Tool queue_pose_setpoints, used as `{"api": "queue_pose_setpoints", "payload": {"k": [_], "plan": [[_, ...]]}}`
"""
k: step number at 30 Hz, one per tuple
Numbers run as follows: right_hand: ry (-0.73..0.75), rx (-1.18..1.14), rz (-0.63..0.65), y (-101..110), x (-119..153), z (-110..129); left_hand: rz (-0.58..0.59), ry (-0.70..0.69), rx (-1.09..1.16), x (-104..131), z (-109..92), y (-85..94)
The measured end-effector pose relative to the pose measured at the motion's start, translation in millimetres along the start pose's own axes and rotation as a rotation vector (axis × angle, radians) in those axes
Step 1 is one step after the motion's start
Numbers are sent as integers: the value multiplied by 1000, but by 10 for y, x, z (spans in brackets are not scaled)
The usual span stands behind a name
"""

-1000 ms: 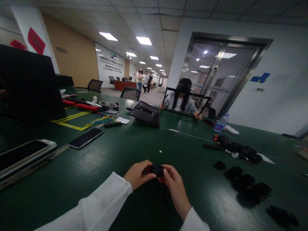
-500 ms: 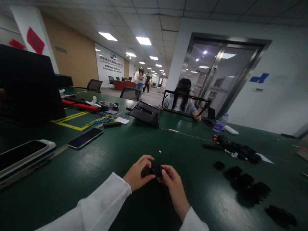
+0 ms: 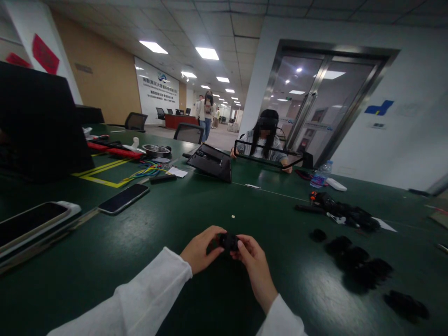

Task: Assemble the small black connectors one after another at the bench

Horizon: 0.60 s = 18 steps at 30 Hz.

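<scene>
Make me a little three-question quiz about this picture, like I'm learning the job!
1. True or false: both hands hold one small black part together.
2. What lies nearer the left hand: A) the phone B) the water bottle?
3. Fill in: the loose black pieces lie on the green ____, on the side of the right hand.

Key: 1 true. 2 A. 3 table.

Both hands — left hand [image 3: 201, 249], right hand [image 3: 255, 263] — pinch small black part [image 3: 228, 241].
</scene>
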State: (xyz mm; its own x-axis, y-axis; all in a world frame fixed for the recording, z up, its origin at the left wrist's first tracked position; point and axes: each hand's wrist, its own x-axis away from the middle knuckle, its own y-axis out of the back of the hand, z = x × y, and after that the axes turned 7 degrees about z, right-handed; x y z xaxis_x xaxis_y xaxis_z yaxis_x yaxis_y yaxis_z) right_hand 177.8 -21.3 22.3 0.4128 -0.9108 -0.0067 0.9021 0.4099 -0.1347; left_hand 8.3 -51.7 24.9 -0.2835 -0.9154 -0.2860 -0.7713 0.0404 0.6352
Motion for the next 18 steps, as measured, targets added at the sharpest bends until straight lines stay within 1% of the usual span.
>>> {"api": "queue_pose_setpoints", "payload": {"k": [6,9,11,14,18], "plan": [[8,30,53,12,25,18,-22,-31,-30,-2,-54,47],[17,54,60,4,34,39,-36,-2,-9,-11,-43,50],[18,65,63,1,38,49,-42,37,57,-19,-21,41],[17,71,42,10,42,53,-42,104,218,-31,6,30],[21,91,-7,48,35,51,-110,187,343,-44,34,34]]}}
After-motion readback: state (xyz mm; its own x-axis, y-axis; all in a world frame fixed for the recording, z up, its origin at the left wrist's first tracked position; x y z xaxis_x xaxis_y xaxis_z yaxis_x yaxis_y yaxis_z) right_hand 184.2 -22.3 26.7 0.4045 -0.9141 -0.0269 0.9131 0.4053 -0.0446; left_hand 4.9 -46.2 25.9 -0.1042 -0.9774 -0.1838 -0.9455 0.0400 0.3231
